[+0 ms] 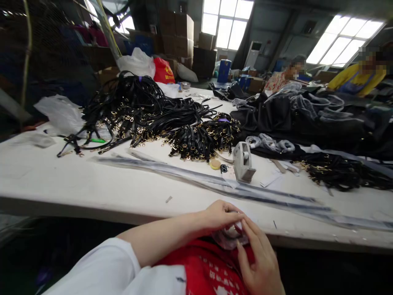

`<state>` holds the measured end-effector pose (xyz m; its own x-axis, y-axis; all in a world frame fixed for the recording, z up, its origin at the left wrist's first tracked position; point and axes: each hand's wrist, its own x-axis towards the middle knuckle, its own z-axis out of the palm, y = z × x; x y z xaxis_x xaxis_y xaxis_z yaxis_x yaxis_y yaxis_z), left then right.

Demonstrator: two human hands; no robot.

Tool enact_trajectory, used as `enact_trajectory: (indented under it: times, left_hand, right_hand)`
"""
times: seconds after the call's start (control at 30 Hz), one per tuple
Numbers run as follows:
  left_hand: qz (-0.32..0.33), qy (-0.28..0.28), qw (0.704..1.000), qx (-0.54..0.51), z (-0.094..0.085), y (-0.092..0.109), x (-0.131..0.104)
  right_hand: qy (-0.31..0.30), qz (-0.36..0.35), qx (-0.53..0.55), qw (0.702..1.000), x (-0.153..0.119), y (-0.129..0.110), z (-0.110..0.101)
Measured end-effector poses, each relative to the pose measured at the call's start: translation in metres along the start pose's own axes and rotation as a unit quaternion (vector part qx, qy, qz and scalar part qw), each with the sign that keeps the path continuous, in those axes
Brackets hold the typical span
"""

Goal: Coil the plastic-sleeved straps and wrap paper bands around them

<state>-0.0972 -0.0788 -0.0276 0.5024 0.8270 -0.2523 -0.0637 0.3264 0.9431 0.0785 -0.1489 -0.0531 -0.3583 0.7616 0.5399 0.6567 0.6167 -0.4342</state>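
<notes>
My left hand and my right hand meet just below the near edge of the white table. Between their fingertips is a small clear plastic packet with something dark inside; both hands pinch it above my red apron. Long clear plastic sleeves holding black straps lie across the table just beyond my hands. A grey tape dispenser stands behind them, with a small yellow roll beside it.
Heaps of black straps with gold clasps cover the table's far left and middle; another pile lies at right. Dark garments are stacked at the back right. Two people sit at the far right. Cardboard boxes and bags stand behind.
</notes>
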Motion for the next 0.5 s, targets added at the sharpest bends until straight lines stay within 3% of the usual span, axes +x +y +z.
enact_trajectory:
  times: [0.1,0.2,0.4,0.5]
  left_hand:
    - [0.007,-0.006,1.000,-0.008,-0.005,0.001,-0.002]
    - [0.009,0.006,1.000,0.000,-0.010,0.003,-0.005]
    - [0.001,0.056,0.998,0.031,-0.018,0.007,-0.014]
    - [-0.004,0.086,0.996,0.034,-0.021,0.008,-0.018]
  right_hand:
    - [0.022,0.039,0.064,0.997,0.014,0.010,-0.008]
    - [0.083,0.094,0.052,0.991,0.040,0.035,-0.015]
    - [0.104,0.217,0.011,0.971,0.117,0.121,-0.012]
    - [0.085,0.237,0.028,0.967,0.154,0.159,-0.003]
